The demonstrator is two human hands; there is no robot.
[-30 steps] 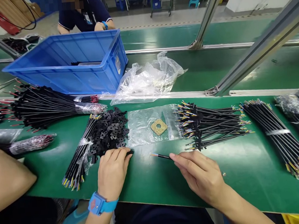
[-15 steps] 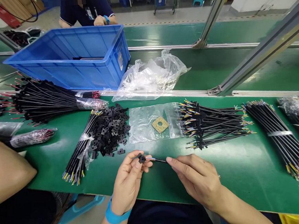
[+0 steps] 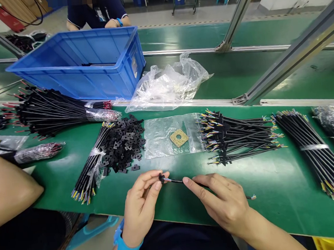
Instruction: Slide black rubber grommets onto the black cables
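Between thumb and fingers, my left hand (image 3: 142, 204) pinches a small black grommet-like piece (image 3: 161, 178). The stripped end of a black cable (image 3: 175, 181) meets that piece, with thin coloured wires showing beside it. My right hand (image 3: 223, 199) is closed on the cable, whose far end (image 3: 251, 197) sticks out past the knuckles with bare coloured wires. Whether the wires pass right through the black piece I cannot tell. Beyond my left hand lies a heap of loose black pieces (image 3: 123, 143). Cables with black pieces on them (image 3: 237, 136) lie past my right hand.
A yellow sponge (image 3: 179, 138) rests on a clear plastic bag (image 3: 156, 141). Tied cable bundles lie left (image 3: 90, 165) and right (image 3: 322, 151). Behind stand a blue crate (image 3: 73, 80) and crumpled plastic (image 3: 169, 86). Another person's arm (image 3: 12, 179) reaches in at left; someone sits opposite.
The black piece has turned edge-on and moved slightly right, closer to the cable jacket. My right hand has shifted a little left, and the cable's far end now shows beyond it.
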